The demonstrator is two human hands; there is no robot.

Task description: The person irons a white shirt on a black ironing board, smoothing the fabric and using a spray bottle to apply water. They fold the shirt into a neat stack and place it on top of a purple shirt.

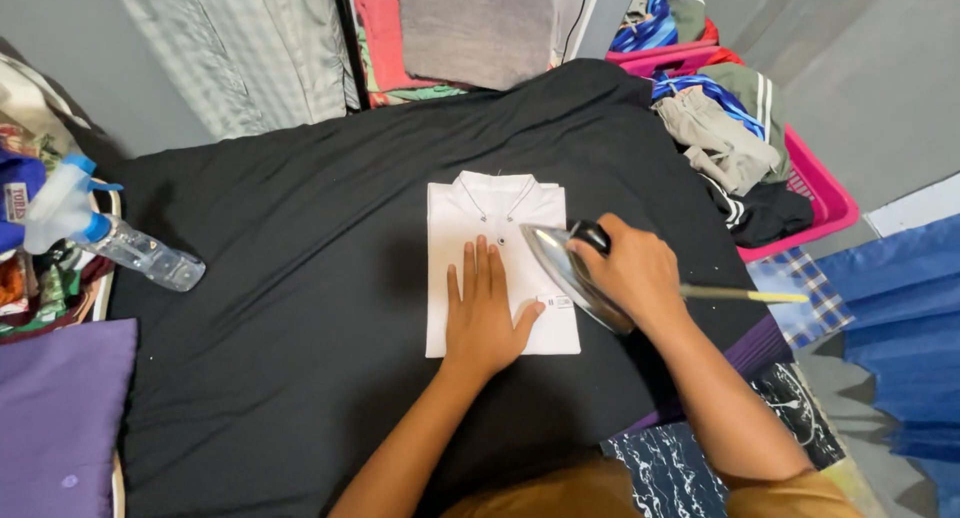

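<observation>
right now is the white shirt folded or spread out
Folded: the white shirt lies as a neat rectangle, collar on top, no sleeves showing, under the left hand.

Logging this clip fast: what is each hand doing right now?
Left hand: open, flat on the folded white shirt.
Right hand: closed on the iron, tilted over the shirt.

Grey wall (150,68), perhaps concrete floor (880,98), black-draped surface (300,278)

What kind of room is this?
Probably a home laundry or ironing corner. A folded white shirt lies on a black cloth, the right hand holds an iron, and a pink basket brims with clothes.
</observation>
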